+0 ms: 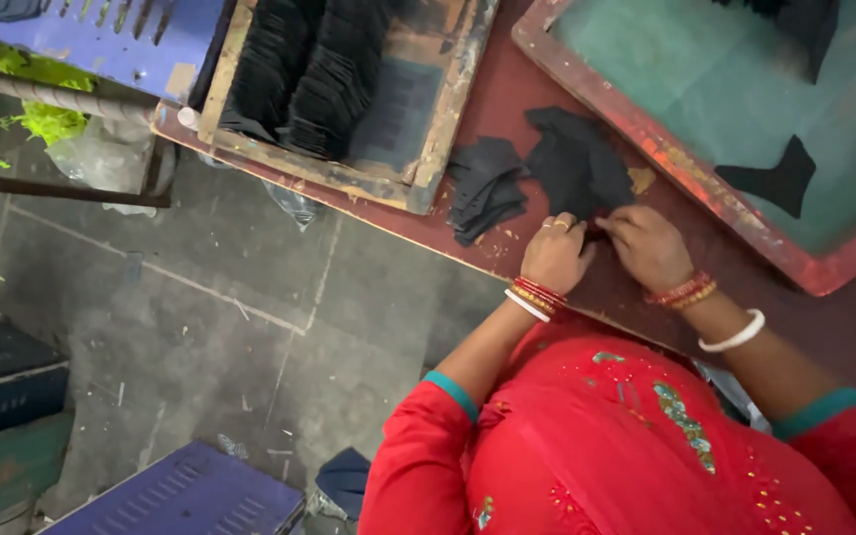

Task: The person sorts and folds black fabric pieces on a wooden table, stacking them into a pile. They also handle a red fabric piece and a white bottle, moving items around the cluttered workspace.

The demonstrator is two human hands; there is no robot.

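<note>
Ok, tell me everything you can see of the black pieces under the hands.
The black pieces are thin, flat cut shapes, matte like fabric or foam sheet, lying loosely overlapped in a low pile on the dark red table. Their edges are angular and uneven. The left hand and right hand meet at the pile's near edge, fingertips on it. A second fanned stack lies just beside it.

Dim, flat indoor light, soft shadows, no glare; slight motion blur throughout.
</note>
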